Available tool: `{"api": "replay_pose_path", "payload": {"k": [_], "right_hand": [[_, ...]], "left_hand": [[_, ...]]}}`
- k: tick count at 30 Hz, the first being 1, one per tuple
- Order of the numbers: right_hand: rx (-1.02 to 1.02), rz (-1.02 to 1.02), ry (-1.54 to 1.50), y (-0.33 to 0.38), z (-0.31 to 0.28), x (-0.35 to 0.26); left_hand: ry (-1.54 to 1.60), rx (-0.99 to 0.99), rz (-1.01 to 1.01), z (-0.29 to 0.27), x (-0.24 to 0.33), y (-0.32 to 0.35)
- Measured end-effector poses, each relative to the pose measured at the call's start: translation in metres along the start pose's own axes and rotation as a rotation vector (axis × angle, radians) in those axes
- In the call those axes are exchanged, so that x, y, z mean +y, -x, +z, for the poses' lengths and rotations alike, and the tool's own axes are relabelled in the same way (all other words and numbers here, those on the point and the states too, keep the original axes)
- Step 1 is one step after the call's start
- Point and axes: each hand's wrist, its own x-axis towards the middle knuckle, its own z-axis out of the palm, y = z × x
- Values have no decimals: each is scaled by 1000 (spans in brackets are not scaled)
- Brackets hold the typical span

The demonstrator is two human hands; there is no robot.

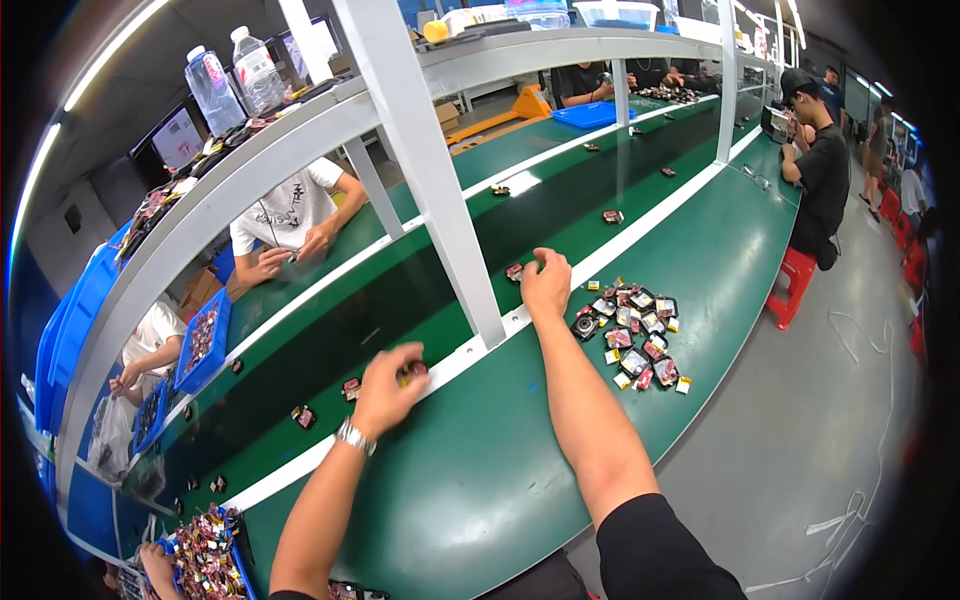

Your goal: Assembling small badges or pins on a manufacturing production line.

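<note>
My left hand [390, 388], with a metal-banded watch [355, 437] at its wrist, is curled over the white rail of the conveyor. Its fingers close round a small electronic module [412, 373], dark with a reddish part and mostly covered by the hand. Farther off and to the right, my right hand [547, 287] reaches across the rail with bent, parted fingers. Beside its fingertips another small module [515, 272] lies on the belt; whether they touch I cannot tell. A loose pile of similar modules [640, 335], with white and yellow parts, lies right of my right forearm.
A grey upright post [430, 180] stands between my hands, joined to an overhead shelf. More modules [303, 416] lie scattered along the green belt [465, 280]. A full blue bin [245, 565] is at lower left. Co-workers sit across and at the far right, near a red stool [790, 290].
</note>
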Motion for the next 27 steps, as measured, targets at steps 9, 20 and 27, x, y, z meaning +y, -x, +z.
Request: {"api": "replay_pose_path", "payload": {"k": [9, 20, 27], "right_hand": [[-391, -54, 414, -9, 12, -9], [395, -681, -377, -28, -52, -113], [364, -643, -567, -32, -61, -128]], "left_hand": [[18, -95, -72, -94, 42, 162], [150, 174, -373, -138, 50, 263], [136, 174, -419, -150, 72, 266]]}}
